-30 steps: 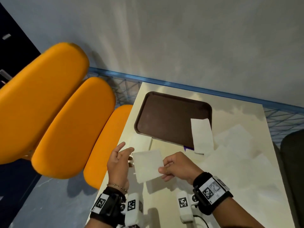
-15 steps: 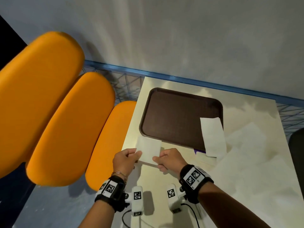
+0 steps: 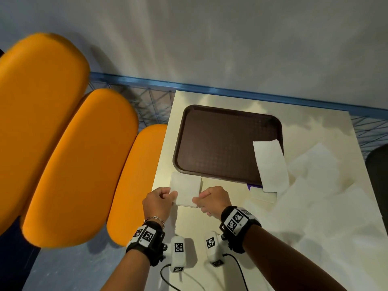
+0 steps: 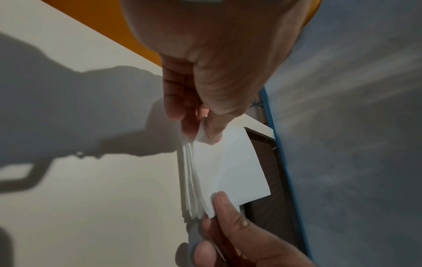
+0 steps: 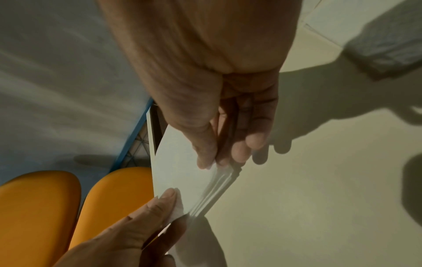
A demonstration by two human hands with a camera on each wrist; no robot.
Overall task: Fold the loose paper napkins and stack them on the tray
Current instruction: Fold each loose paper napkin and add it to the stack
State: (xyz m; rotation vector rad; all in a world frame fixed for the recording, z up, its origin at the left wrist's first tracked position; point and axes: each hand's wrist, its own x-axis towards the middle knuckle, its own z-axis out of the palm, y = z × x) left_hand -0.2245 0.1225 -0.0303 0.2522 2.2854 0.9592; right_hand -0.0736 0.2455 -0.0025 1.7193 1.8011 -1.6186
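A folded white napkin (image 3: 185, 189) hangs just above the table, near the front left corner of the dark brown tray (image 3: 220, 143). My left hand (image 3: 159, 201) pinches its near left corner, and my right hand (image 3: 212, 198) pinches its near right corner. In the left wrist view the folded napkin (image 4: 230, 162) shows several stacked layers along its near edge, as does the folded napkin (image 5: 180, 171) in the right wrist view. Another folded napkin (image 3: 270, 164) lies across the tray's right front corner.
Several loose unfolded napkins (image 3: 323, 185) are spread over the right half of the cream table (image 3: 210, 223). A small folded piece (image 3: 262, 194) lies by a purple scrap below the tray. Orange chair cushions (image 3: 79, 164) stand left of the table. A grey wall lies behind.
The napkin went from a larger square held by my right hand to a smaller folded one pinched by both hands. My left hand closed on it, and both moved toward the tray.
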